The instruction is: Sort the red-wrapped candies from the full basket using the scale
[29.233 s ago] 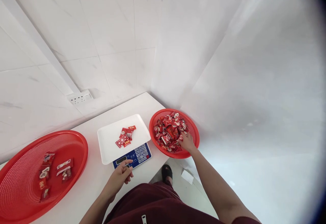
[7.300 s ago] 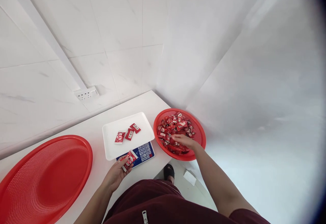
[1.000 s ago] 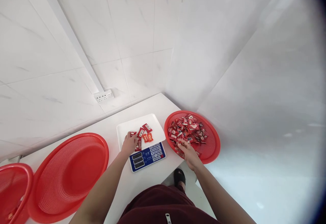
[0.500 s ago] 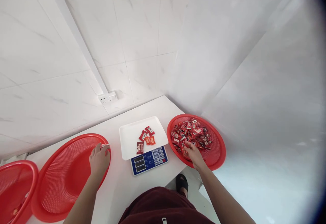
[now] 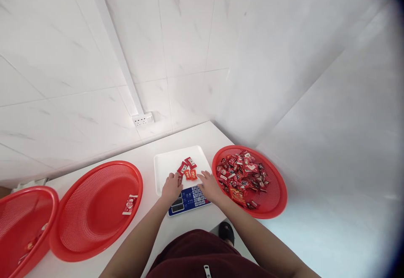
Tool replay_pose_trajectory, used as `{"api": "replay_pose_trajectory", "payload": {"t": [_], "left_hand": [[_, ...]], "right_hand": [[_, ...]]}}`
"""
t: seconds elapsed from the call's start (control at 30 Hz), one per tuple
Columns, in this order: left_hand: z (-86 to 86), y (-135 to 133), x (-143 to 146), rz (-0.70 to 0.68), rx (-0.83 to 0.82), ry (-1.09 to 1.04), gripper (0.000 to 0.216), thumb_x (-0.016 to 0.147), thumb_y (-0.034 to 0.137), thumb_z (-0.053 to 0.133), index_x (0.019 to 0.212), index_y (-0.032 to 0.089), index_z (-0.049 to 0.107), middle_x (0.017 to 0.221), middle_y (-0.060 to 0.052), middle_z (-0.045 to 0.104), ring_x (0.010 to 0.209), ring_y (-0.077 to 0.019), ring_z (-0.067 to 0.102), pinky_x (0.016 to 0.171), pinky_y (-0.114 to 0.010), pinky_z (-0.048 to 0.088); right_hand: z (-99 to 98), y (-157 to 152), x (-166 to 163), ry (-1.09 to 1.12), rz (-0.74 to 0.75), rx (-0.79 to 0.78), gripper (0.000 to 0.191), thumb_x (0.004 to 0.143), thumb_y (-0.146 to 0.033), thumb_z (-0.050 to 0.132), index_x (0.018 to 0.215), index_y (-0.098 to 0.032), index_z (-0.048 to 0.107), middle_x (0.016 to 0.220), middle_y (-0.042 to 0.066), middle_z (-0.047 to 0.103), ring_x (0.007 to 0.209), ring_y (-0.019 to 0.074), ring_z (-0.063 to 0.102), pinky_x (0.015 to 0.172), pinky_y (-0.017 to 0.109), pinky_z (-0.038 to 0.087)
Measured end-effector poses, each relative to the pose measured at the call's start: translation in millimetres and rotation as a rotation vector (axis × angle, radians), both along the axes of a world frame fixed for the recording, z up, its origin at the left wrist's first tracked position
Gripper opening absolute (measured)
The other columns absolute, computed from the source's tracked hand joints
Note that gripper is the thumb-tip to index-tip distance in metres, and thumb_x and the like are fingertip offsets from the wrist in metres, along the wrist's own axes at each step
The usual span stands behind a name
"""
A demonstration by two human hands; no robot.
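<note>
On the white tray (image 5: 162, 164) of a blue scale (image 5: 189, 202) lie several small packets. Two red packets with white labels (image 5: 187, 166) are farthest back, and two orange packets (image 5: 190, 175) sit in the middle. My left hand (image 5: 171, 187) is at the tray's front, its fingers apart around a dark red packet (image 5: 180, 180) that it partly covers. My right hand (image 5: 208, 186) reaches over the tray's right side with thumb and fingers spread, close to the orange packets and holding nothing.
A red basket (image 5: 279, 193) of wrapped packets stands right of the scale. To the left, another red basket (image 5: 67, 223) holds one red-and-white packet (image 5: 130, 205). A third basket (image 5: 47, 202) with a few packets is at the far left. A wall socket (image 5: 142, 119) is behind.
My left hand has left the left basket, where a red-and-white packet now lies, and come to the tray. My right hand has moved from the packet-filled basket to the tray.
</note>
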State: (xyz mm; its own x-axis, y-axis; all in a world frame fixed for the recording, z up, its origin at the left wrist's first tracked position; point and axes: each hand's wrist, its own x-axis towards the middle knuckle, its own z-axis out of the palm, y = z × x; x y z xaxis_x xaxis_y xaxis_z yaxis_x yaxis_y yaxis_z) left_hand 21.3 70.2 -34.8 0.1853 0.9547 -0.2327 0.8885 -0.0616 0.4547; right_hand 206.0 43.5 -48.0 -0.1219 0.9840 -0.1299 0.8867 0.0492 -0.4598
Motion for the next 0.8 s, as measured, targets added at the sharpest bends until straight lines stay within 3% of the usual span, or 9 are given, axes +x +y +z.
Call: {"api": "replay_pose_trajectory", "payload": {"t": [0.1,0.2,0.33,0.43,0.5,0.63,0.73,0.8], "left_hand": [[5.7,2.4,-12.7,0.034,0.014,-0.006,0.043,0.076,0.013,0.047,0.118,0.019,0.047,0.116,-0.011,0.053,0.105,-0.0215,0.053,0.081,-0.030,0.042],[21.9,-6.1,-47.8,0.117,0.097,0.036,0.046,0.077,0.014,0.044,0.123,0.018,0.045,0.120,-0.013,0.052,0.108,-0.0234,0.052,0.081,-0.032,0.043],[43.4,-28.1,-111.3,0.273,0.149,0.298,0.053,0.078,0.017,0.041,0.132,0.017,0.039,0.124,-0.016,0.051,0.108,-0.0297,0.051,0.079,-0.040,0.044],[42.0,-33.6,-129.0,0.298,0.136,0.419,0.050,0.080,0.018,0.041,0.130,0.015,0.043,0.131,-0.017,0.047,0.117,-0.0333,0.045,0.088,-0.047,0.040],[31.3,-26.6,-113.6,0.192,0.158,0.341,0.045,0.083,0.023,0.042,0.126,0.015,0.048,0.134,-0.015,0.045,0.123,-0.0316,0.040,0.095,-0.047,0.036],[4.0,5.3,-44.6,-0.101,0.152,0.070,0.044,0.085,0.023,0.041,0.129,0.024,0.048,0.137,-0.009,0.045,0.127,-0.0255,0.037,0.103,-0.042,0.032],[-7.0,30.6,-4.3,-0.180,0.115,-0.022,0.044,0.085,0.019,0.039,0.127,0.026,0.050,0.134,-0.008,0.047,0.129,-0.0255,0.034,0.104,-0.042,0.030],[-9.9,42.3,6.2,-0.197,0.098,-0.040,0.041,0.085,0.018,0.038,0.122,0.024,0.055,0.124,-0.009,0.054,0.124,-0.0245,0.039,0.102,-0.040,0.032]], "right_hand": [[-0.8,1.7,-7.9,-0.070,0.063,-0.083,0.048,0.087,-0.027,0.043,0.133,-0.013,0.044,0.144,0.017,0.037,0.135,0.0293,0.027,0.109,0.048,0.015],[-3.7,2.7,-7.4,-0.088,0.071,-0.118,0.050,0.088,-0.030,0.040,0.136,-0.014,0.040,0.144,0.017,0.036,0.135,0.0287,0.026,0.110,0.048,0.013],[-7.3,3.4,-5.0,-0.088,0.066,-0.141,0.052,0.089,-0.033,0.039,0.137,-0.014,0.038,0.145,0.017,0.035,0.135,0.0283,0.026,0.110,0.048,0.012],[-8.8,4.2,-5.5,-0.087,0.045,-0.125,0.051,0.089,-0.031,0.039,0.137,-0.015,0.038,0.143,0.016,0.038,0.134,0.0274,0.029,0.110,0.049,0.011],[-9.3,5.1,-6.6,-0.088,0.036,-0.111,0.052,0.088,-0.030,0.040,0.139,-0.019,0.036,0.143,0.015,0.038,0.134,0.0265,0.029,0.110,0.050,0.011],[-9.6,6.8,-8.0,-0.103,0.096,-0.115,0.051,0.088,-0.029,0.043,0.138,-0.029,0.036,0.147,0.012,0.032,0.136,0.0273,0.025,0.108,0.053,0.012],[-9.2,6.4,-7.0,-0.120,0.151,-0.148,0.047,0.087,-0.027,0.043,0.134,-0.031,0.042,0.149,0.010,0.029,0.136,0.0291,0.023,0.107,0.054,0.012],[-8.2,5.6,-6.0,-0.124,0.171,-0.149,0.044,0.087,-0.025,0.042,0.131,-0.029,0.047,0.148,0.009,0.031,0.135,0.0304,0.024,0.106,0.055,0.013]]}}
